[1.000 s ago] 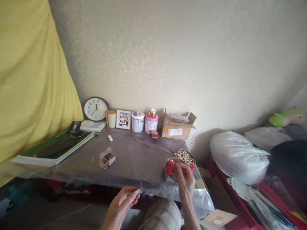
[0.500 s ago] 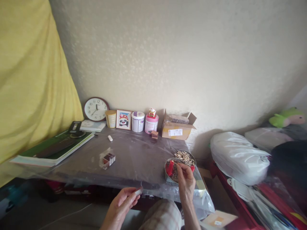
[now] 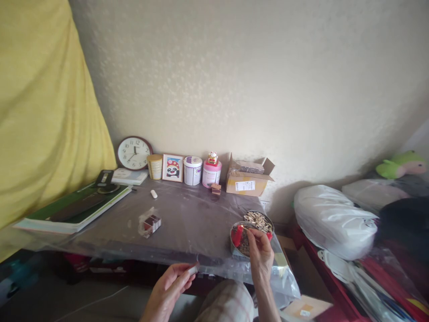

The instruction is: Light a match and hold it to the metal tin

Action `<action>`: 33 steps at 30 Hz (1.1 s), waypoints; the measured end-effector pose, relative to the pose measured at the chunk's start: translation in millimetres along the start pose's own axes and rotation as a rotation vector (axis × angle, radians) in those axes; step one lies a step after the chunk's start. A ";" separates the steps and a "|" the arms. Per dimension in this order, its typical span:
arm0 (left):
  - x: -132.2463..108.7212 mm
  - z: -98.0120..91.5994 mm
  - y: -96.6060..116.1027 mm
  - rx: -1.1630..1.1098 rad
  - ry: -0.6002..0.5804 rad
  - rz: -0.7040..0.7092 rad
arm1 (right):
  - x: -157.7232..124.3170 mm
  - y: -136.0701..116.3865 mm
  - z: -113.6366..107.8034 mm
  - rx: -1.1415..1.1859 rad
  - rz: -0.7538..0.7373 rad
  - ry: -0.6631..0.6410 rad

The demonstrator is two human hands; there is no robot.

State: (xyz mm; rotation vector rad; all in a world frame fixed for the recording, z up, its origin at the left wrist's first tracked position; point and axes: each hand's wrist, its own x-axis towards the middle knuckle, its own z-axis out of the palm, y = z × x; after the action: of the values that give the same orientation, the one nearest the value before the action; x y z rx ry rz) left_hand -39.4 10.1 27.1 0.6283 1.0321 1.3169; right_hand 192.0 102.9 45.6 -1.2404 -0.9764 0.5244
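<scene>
My left hand (image 3: 172, 284) is closed on a small matchbox (image 3: 193, 270), whose pale end shows between thumb and fingers in front of the table edge. My right hand (image 3: 262, 255) pinches a thin matchstick (image 3: 246, 229) at the table's right front. Its tip looks bright, perhaps lit, above a round tin (image 3: 231, 241) with red pieces and dark bits inside. Touching that tin at the back is a second round container heaped with used-looking matchsticks (image 3: 257, 219). The fingers hide part of both containers.
A plastic-wrapped pack of small boxes (image 3: 150, 225) lies left of centre on the plastic-covered table (image 3: 191, 223). At the back stand a clock (image 3: 134, 153), tubs, a picture (image 3: 173, 168) and an open carton (image 3: 246, 183). White bags (image 3: 333, 221) fill the right side.
</scene>
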 end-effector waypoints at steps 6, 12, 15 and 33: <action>2.4 -3.6 -3.9 0.009 0.009 -0.005 | 0.4 1.5 0.7 0.012 0.014 0.006; -2.2 -3.1 -1.7 0.004 -0.012 0.001 | -0.8 1.4 1.0 0.021 0.036 0.009; -1.9 -2.0 -1.0 -0.004 -0.009 0.005 | -0.9 1.6 0.5 0.036 0.046 0.013; 4.8 -7.8 -9.3 0.005 -0.012 -0.030 | 44.4 -25.8 -76.2 0.246 0.054 0.199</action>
State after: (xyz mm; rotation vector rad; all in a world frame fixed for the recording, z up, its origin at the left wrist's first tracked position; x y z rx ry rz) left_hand -42.2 11.7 14.4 0.6216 1.0321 1.2827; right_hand 274.7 89.6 83.3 -1.0772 -0.6900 0.5353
